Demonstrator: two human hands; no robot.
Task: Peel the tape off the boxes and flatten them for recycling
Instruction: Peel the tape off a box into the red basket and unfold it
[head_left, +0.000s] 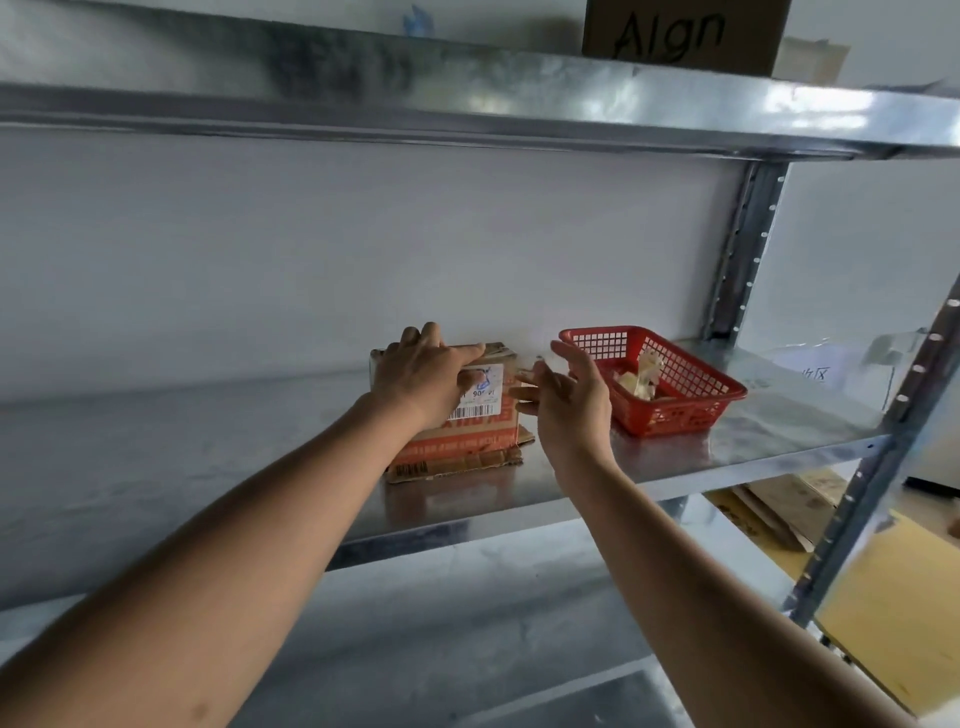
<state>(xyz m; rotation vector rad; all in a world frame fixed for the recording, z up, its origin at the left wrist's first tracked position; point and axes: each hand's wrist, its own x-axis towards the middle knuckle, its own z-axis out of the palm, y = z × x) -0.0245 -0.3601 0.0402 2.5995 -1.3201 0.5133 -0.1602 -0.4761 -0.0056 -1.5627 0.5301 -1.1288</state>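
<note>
A small brown cardboard box (470, 434) with orange print and a white barcode label stands on the metal shelf (208, 447). My left hand (423, 376) lies over its top, the fingers curled round the far upper edge. Just right of the box, my right hand (566, 400) hovers with its fingers straight and spread; it holds nothing. Its fingertips come close to the box's right side, and whether they touch it I cannot tell.
A red plastic basket (691, 410) holding crumpled tape scraps sits right of the box. Above hangs another metal shelf (467, 104) carrying a brown carton (680, 31). Flat yellow and brown cardboard (883, 587) lies below at right, behind a shelf post (878, 467).
</note>
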